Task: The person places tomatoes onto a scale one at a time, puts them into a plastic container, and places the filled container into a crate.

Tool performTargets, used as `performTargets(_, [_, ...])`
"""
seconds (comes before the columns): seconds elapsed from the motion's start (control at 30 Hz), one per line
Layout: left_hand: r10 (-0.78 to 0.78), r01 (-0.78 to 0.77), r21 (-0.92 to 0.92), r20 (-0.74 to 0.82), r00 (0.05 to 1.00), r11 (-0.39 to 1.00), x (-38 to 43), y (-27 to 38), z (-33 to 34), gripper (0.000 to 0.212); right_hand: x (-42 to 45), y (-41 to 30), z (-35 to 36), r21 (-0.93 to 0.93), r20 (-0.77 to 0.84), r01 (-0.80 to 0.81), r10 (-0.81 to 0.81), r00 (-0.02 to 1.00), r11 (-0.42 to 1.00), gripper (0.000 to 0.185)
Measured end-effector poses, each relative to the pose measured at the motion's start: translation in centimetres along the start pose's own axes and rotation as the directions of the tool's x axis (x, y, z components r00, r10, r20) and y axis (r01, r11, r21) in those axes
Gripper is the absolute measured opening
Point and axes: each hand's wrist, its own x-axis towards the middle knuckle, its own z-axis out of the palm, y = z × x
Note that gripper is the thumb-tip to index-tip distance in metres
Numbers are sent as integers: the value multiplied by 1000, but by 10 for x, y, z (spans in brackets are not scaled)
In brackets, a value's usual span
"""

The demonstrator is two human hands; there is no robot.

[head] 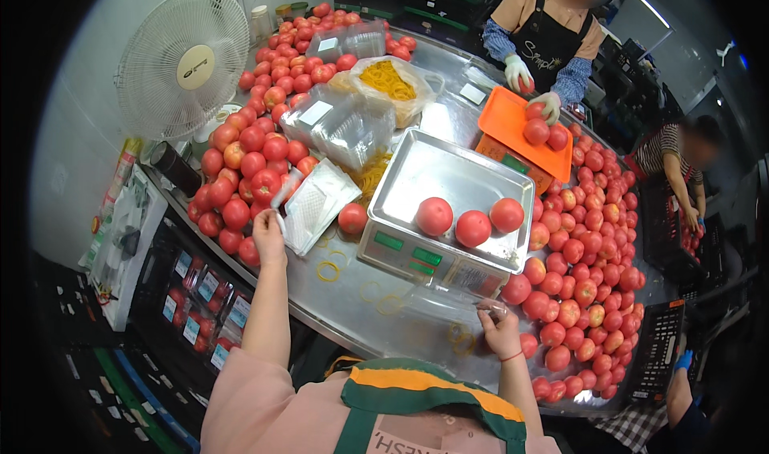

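My left hand [270, 237] pinches a thin white absorbent pad [287, 191], blurred, at the left edge of a stack of white pads [321, 204]. Low at the right, my right hand [498, 331] grips the end of a clear plastic tray [444, 304], which lies over the steel table [354, 316] in front of the scale. The tray's see-through outline is hard to make out. Three red tomatoes [473, 228] rest on the metal pan of the weighing scale [444, 165], whose green displays are lit.
Heaped tomatoes [586, 261] cover the table's right side, with another heap [252, 165] at left. Stacked clear trays [339, 123], a bag of yellow rubber bands [387, 81] and a fan [183, 63] stand beyond. Opposite, a gloved co-worker [544, 39] handles tomatoes on an orange scale [510, 117].
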Motion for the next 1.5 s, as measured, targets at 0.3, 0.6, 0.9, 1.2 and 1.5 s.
performTargets(0.3, [328,-609,-144,923,201,780,-187,125,86,11,35,16,-6,-47,137,-36,43,990,998,24])
performTargets(0.6, [510,-766,-130,813,282,630,-167,139,151,33,78,-29,-61,-361,-76,-5,-24,997,933,22])
performTargets(0.9, [39,-724,171,964,263,668,-103,132,223,68,189,-8,-28,-332,-321,44,-157,934,942,67])
performTargets(1.2, [-341,998,21,940,1,60,-149,149,167,59,73,-35,-39,956,162,-192,148,976,224,56])
performTargets(1.5, [94,-457,-139,988,-122,878,-210,98,109,69,-23,-26,6,-129,250,353,-314,916,927,90])
